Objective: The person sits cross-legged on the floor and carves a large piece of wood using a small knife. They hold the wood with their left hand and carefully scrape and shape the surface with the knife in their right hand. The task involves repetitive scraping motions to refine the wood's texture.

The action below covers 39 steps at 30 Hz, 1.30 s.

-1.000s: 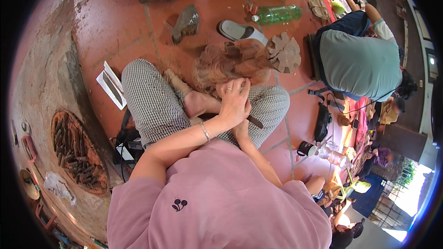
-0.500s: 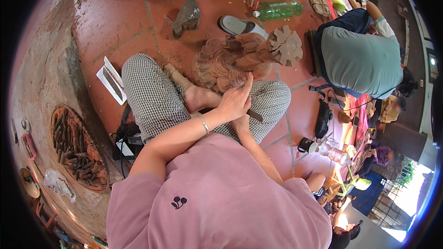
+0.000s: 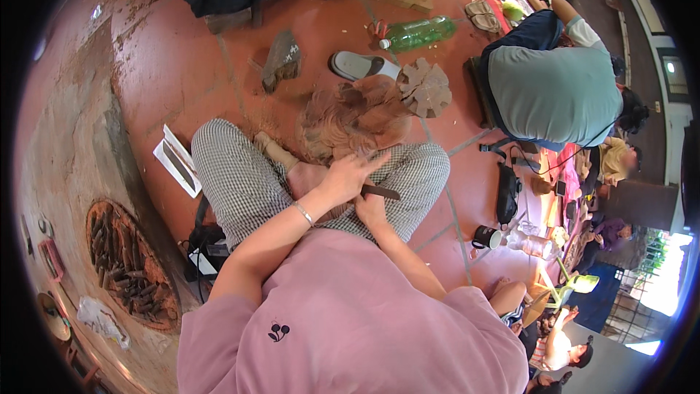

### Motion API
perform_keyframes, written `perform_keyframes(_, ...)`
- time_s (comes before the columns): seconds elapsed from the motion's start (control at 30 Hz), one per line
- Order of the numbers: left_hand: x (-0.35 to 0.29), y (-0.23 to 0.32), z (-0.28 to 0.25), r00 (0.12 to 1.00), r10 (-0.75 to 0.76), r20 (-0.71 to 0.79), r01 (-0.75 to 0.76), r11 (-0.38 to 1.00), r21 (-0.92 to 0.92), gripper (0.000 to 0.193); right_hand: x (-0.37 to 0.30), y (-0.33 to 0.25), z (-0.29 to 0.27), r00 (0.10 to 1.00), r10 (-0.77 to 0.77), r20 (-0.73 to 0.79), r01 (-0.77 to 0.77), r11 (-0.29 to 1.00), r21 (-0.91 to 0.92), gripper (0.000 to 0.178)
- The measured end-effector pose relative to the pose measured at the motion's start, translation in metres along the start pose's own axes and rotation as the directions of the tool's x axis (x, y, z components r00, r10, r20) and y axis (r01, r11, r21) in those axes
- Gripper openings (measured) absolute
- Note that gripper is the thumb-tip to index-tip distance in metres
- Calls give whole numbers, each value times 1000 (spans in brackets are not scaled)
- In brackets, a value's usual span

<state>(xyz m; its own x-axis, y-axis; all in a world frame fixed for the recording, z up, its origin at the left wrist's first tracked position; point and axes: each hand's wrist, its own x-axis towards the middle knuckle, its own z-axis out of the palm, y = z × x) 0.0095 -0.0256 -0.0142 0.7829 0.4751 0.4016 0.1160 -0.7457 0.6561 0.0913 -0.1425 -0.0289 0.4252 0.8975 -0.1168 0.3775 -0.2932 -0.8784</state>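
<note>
A brown carved wood piece (image 3: 354, 120), with curling relief and a pale flower-shaped end at its right, sits beyond my crossed legs. My left hand (image 3: 341, 179), with a bracelet on its wrist, is at the near edge of the carving with fingers stretched out and nothing in them. Just below it, near my lap, my right hand (image 3: 370, 210) is closed on a dark flat tool (image 3: 383, 192), its blunt end sticking out to the right. The tool's other end is hidden by my hands, so its exact kind cannot be told.
To the left, a round basket (image 3: 169, 314) of several dark carving tools stands on a stone slab, and a white tray (image 3: 191, 184) lies nearer my knee. Beyond are a grey slipper (image 3: 357, 66), a green bottle (image 3: 423, 32) and a dark wood block (image 3: 281, 60). A co-worker (image 3: 550, 91) sits at right.
My left hand has drawn back slightly from the carving, its finger no longer reaching as far up onto it. The view has shifted, showing more of a person at the top.
</note>
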Motion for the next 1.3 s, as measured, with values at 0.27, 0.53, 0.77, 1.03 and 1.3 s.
perform_keyframes(0.27, -12, 15, -21, 996, -87, -26, 70, 919, -389, 19, 1, 15, 2, 990, -126, -70, 126, 992, -5, 24)
perform_keyframes(0.53, -9, 33, -29, 840, -541, 38, 439, 637, -633, 16, -12, -17, -33, 993, 119, 1, -116, 961, 249, 24)
perform_keyframes(0.77, 0, 51, -9, 714, -595, 369, 423, -53, -905, 16, -23, -40, -51, 951, -290, -109, 292, 956, 11, 69)
perform_keyframes(1.03, -5, 60, 2, 728, -571, 380, 380, -124, -916, 20, -4, -51, -50, 887, -397, -237, 345, 909, -231, 40)
perform_keyframes(1.3, -12, 51, 5, 826, -507, 247, 328, 77, -941, 34, 3, -74, -56, 908, -416, -49, 373, 857, -355, 41)
